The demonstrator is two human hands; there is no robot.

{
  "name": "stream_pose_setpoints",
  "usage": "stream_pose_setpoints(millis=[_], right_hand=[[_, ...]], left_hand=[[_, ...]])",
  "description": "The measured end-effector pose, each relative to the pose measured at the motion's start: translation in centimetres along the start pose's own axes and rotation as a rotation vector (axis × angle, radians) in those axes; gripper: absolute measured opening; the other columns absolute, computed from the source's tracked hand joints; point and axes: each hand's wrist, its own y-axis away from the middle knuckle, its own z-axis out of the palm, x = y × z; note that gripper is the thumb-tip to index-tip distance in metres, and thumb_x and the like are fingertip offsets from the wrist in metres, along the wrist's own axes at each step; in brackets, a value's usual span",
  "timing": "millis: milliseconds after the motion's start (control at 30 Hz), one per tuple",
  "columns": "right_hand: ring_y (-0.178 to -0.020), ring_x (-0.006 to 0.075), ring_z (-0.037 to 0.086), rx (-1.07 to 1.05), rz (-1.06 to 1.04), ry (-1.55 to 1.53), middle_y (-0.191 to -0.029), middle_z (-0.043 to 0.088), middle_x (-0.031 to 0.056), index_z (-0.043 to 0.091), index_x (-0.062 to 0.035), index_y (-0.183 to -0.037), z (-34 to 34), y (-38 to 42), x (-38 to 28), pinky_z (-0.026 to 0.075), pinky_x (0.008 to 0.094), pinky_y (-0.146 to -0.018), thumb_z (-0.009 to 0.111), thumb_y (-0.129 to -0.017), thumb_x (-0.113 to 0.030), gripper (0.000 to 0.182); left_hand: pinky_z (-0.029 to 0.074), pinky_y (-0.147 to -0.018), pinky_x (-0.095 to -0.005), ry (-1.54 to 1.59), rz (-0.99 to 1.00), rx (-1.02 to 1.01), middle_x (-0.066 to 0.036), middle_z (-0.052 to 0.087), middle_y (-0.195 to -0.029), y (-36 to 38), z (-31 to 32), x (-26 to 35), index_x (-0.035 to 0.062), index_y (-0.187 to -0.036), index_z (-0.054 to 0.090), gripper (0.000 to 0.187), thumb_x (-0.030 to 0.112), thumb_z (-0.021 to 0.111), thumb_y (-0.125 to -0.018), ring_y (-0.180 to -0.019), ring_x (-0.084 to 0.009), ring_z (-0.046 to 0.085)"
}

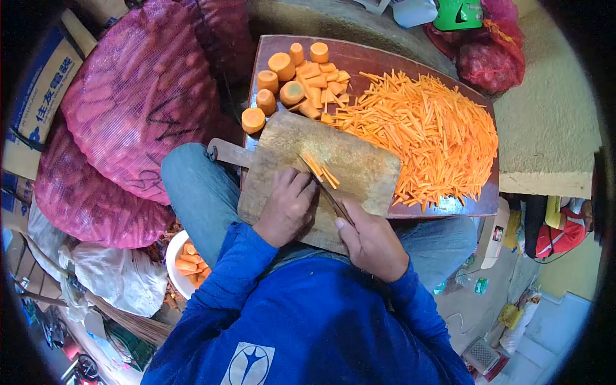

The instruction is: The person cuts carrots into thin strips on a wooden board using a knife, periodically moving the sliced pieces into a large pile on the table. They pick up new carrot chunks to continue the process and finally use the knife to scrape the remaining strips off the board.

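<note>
A wooden chopping board lies over my lap and the edge of a dark red table. My right hand grips a knife by its handle, the blade slanting up and left across the board. Several cut carrot sticks lie along the blade's far side. My left hand rests on the board left of the blade, fingers curled down; whatever is under them is hidden. Beyond the board sit thick carrot chunks and slabs, and to the right a large heap of carrot sticks.
Full pink mesh sacks stand at the left. A white bowl of carrot pieces is beside my left leg. Another red mesh bag and a green container are at the back right. A metal grater lies lower right.
</note>
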Motion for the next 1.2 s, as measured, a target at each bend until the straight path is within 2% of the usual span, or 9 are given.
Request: stream_pose_setpoints(millis=[33, 267, 367, 533, 633, 867, 933, 1167, 1200], right_hand=[[-0.079, 0.0496, 0.070, 0.007, -0.002, -0.004, -0.085, 0.067, 0.0280, 0.056, 0.0005, -0.143, 0.2, 0.3, 0.1, 0.053, 0.0517, -0.070, 0.061, -0.107, -0.012, 0.038], [-0.078, 0.0495, 0.069, 0.048, -0.068, 0.003, -0.082, 0.066, 0.0273, 0.056, 0.0002, -0.142, 0.4, -0.5, 0.2, 0.054, 0.0511, -0.071, 0.060, -0.107, -0.012, 0.037], [-0.081, 0.0512, 0.068, 0.000, 0.052, -0.063, -0.085, 0.066, 0.0284, 0.056, 0.0007, -0.141, 0.2, 0.3, -0.3, 0.053, 0.0512, -0.072, 0.060, -0.107, -0.012, 0.036], [-0.083, 0.0501, 0.070, 0.074, -0.089, 0.067, -0.091, 0.068, 0.0297, 0.057, 0.0018, -0.141, 1.0, -0.9, 0.5, 0.054, 0.0492, -0.073, 0.060, -0.107, -0.010, 0.036], [-0.091, 0.0542, 0.070, 0.119, -0.074, 0.000, -0.100, 0.071, 0.0322, 0.057, -0.0023, -0.138, 0.1, -0.8, 0.3, 0.054, 0.0588, -0.076, 0.061, -0.108, -0.017, 0.033], [-0.091, 0.0522, 0.071, 0.116, 0.032, -0.152, -0.097, 0.071, 0.0292, 0.061, 0.0003, -0.138, 0.1, 0.5, 0.9, 0.056, 0.0517, -0.076, 0.061, -0.108, -0.017, 0.034], [-0.077, 0.0232, 0.068, 0.084, 0.003, -0.245, -0.090, 0.068, 0.0172, 0.063, 0.0013, -0.136, 0.7, 0.7, 0.6, 0.054, 0.0383, -0.073, 0.062, -0.108, -0.013, 0.031], [-0.084, 0.0235, 0.069, 0.247, -0.125, -0.065, -0.092, 0.071, 0.0160, 0.064, 0.0018, -0.136, -2.8, -0.6, 6.2, 0.056, 0.0364, -0.080, 0.060, -0.110, -0.016, 0.032], [-0.080, 0.0304, 0.070, 0.287, -0.039, -0.108, -0.089, 0.070, 0.0199, 0.065, 0.0014, -0.134, -4.2, -0.9, 6.9, 0.056, 0.0404, -0.076, 0.061, -0.109, -0.018, 0.032]], left_hand=[[0.047, -0.093, -0.0495, 0.001, -0.005, 0.001, -0.016, 0.063, -0.111, 0.1, -0.1, 0.0, -0.0052, -0.109, 0.071, 0.040, 0.004, 0.076, -0.071, -0.107, -0.0372, 0.057], [0.047, -0.095, -0.0497, 0.003, 0.012, -0.023, -0.017, 0.063, -0.111, -0.2, -0.5, -0.1, -0.0058, -0.110, 0.070, 0.044, 0.006, 0.077, -0.069, -0.108, -0.0379, 0.057], [0.047, -0.094, -0.0493, 0.007, -0.004, -0.021, -0.017, 0.063, -0.112, 0.1, -0.3, 0.0, -0.0058, -0.110, 0.070, 0.043, 0.006, 0.077, -0.069, -0.108, -0.0380, 0.057], [0.047, -0.094, -0.0491, 0.011, 0.005, -0.026, -0.017, 0.063, -0.110, 0.0, -0.2, -0.1, -0.0054, -0.109, 0.070, 0.039, 0.005, 0.076, -0.071, -0.105, -0.0380, 0.057], [0.049, -0.090, -0.0484, 0.046, -0.016, 0.051, -0.017, 0.064, -0.107, 0.0, 0.3, -0.3, -0.0045, -0.107, 0.071, 0.035, 0.001, 0.077, -0.074, -0.101, -0.0379, 0.059], [0.054, -0.079, -0.0437, 0.235, -0.233, 0.322, -0.016, 0.069, -0.097, -0.9, 0.0, 0.2, -0.0031, -0.097, 0.075, 0.015, -0.006, 0.078, -0.082, -0.089, -0.0358, 0.065], [0.052, -0.081, -0.0394, 0.202, -0.314, 0.356, -0.014, 0.073, -0.098, -0.9, -0.7, 0.2, -0.0019, -0.096, 0.078, 0.013, -0.004, 0.080, -0.084, -0.090, -0.0311, 0.070], [0.051, -0.080, -0.0408, 0.204, -0.256, 0.284, -0.013, 0.069, -0.091, -0.9, -0.2, -0.3, -0.0003, -0.093, 0.076, 0.012, -0.003, 0.080, -0.082, -0.088, -0.0323, 0.066], [0.050, -0.079, -0.0420, 0.132, -0.197, 0.251, -0.012, 0.068, -0.091, -1.0, -0.1, -0.3, 0.0004, -0.093, 0.076, 0.013, -0.003, 0.081, -0.081, -0.087, -0.0328, 0.065]])
